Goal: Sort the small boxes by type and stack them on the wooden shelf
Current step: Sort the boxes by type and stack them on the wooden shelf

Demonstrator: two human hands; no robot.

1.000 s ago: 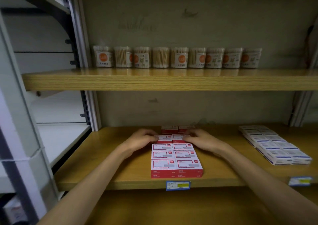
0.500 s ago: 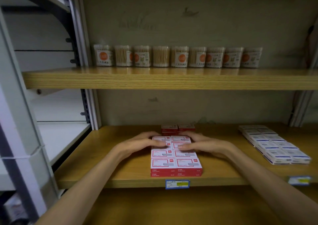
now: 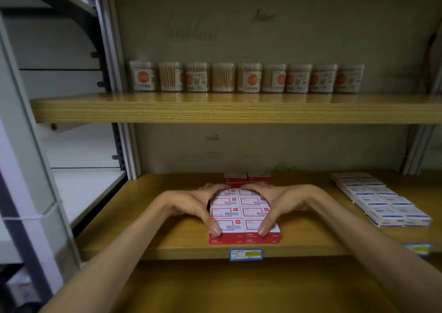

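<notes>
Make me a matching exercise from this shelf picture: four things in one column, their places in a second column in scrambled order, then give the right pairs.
Things
1. block of red and white small cardboard boxes
2. white and blue small cardboard boxes
3. row of clear plastic tubs of cotton swabs
4. blue and yellow price label

Places
A. upper wooden shelf, against the wall
B. front edge of the lower wooden shelf
C. right part of the lower shelf
D. middle of the lower shelf, between the left hand and right hand

Pairs: 1-D, 2-C, 3-A, 4-B
</notes>
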